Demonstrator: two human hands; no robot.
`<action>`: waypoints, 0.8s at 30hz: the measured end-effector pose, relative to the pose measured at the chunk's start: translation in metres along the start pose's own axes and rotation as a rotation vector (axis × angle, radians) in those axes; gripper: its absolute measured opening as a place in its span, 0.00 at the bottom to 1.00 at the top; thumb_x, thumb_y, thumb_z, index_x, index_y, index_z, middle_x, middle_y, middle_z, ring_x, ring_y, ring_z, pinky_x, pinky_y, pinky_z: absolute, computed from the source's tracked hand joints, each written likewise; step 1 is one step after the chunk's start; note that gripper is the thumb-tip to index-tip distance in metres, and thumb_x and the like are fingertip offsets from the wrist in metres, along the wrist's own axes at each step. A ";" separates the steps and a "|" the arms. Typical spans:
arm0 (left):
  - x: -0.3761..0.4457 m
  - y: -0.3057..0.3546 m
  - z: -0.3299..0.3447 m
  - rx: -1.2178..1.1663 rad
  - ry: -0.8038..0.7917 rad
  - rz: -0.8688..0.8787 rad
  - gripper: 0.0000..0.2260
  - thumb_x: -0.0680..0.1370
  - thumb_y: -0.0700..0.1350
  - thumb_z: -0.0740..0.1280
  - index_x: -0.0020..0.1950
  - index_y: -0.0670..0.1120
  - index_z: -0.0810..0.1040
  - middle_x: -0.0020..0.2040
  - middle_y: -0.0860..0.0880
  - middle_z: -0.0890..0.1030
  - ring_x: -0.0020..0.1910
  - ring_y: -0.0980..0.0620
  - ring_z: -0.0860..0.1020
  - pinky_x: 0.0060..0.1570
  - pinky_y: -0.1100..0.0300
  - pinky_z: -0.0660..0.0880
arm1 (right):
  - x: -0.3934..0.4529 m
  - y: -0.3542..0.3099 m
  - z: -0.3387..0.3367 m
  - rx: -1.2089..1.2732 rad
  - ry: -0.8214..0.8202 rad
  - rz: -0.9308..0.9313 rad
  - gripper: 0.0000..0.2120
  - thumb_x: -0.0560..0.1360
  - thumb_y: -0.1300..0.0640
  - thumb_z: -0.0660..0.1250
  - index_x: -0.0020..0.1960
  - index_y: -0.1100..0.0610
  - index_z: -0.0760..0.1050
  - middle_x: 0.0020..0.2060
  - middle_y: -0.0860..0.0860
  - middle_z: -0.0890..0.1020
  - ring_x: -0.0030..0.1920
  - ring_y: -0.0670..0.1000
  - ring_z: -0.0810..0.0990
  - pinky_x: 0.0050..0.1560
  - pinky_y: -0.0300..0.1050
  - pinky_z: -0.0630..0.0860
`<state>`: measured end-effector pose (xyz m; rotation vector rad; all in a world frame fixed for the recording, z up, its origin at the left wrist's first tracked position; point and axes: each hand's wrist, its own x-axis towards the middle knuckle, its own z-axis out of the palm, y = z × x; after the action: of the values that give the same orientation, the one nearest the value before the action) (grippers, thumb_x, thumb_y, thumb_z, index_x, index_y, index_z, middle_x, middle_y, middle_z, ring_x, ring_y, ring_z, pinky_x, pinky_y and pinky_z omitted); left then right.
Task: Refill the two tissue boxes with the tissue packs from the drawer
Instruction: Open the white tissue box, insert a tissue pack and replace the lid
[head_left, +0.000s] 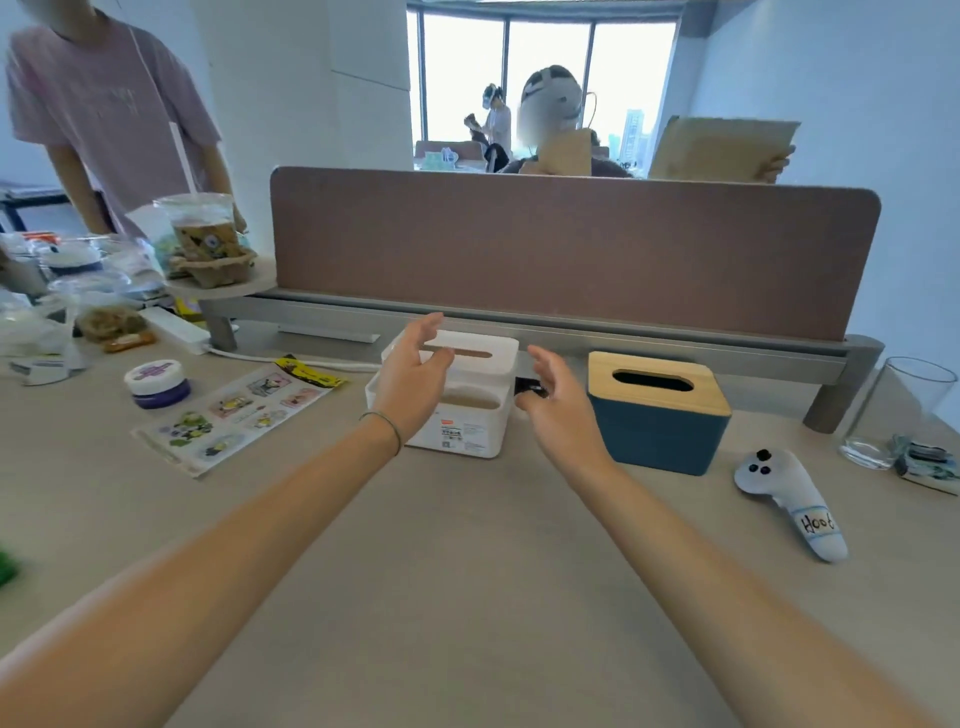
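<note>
Desk, step: open first box | white tissue box (470, 410) at back-centre, blue box (657, 415) beside it | left hand (410, 371) and right hand (558, 400) flank white box, fingers spread, empty | advice: grip lid evenly both sides, lift straight.

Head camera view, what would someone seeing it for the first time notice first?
Two bare hands, the left hand and right hand, both open, reach on either side of a white plastic tissue box at the desk's centre. Just right of it stands a dark blue tissue box with a wooden lid. A white game controller lies further right.
</note>
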<state>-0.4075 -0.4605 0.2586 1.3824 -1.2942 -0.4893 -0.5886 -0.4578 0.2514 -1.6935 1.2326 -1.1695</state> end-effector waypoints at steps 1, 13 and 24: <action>0.007 -0.007 -0.010 0.012 0.003 -0.037 0.19 0.83 0.45 0.62 0.74 0.52 0.69 0.71 0.52 0.73 0.59 0.60 0.75 0.52 0.70 0.70 | 0.006 0.001 0.007 0.002 -0.016 0.027 0.28 0.78 0.60 0.65 0.75 0.45 0.65 0.71 0.45 0.71 0.71 0.47 0.68 0.69 0.51 0.68; 0.060 -0.071 -0.035 -0.166 -0.015 -0.354 0.12 0.83 0.47 0.60 0.63 0.56 0.78 0.62 0.49 0.79 0.58 0.49 0.78 0.63 0.51 0.74 | 0.042 0.016 0.048 0.123 -0.115 0.176 0.31 0.80 0.58 0.64 0.79 0.46 0.56 0.63 0.43 0.69 0.62 0.46 0.67 0.60 0.42 0.67; 0.008 -0.040 -0.039 -0.166 -0.077 -0.328 0.19 0.84 0.49 0.59 0.75 0.57 0.69 0.71 0.49 0.70 0.68 0.46 0.70 0.72 0.46 0.68 | 0.007 -0.001 0.043 0.167 -0.109 0.201 0.31 0.80 0.57 0.65 0.79 0.45 0.57 0.63 0.43 0.69 0.65 0.49 0.69 0.61 0.44 0.69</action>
<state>-0.3548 -0.4600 0.2381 1.4522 -1.0629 -0.8608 -0.5470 -0.4622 0.2405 -1.4545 1.1742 -1.0163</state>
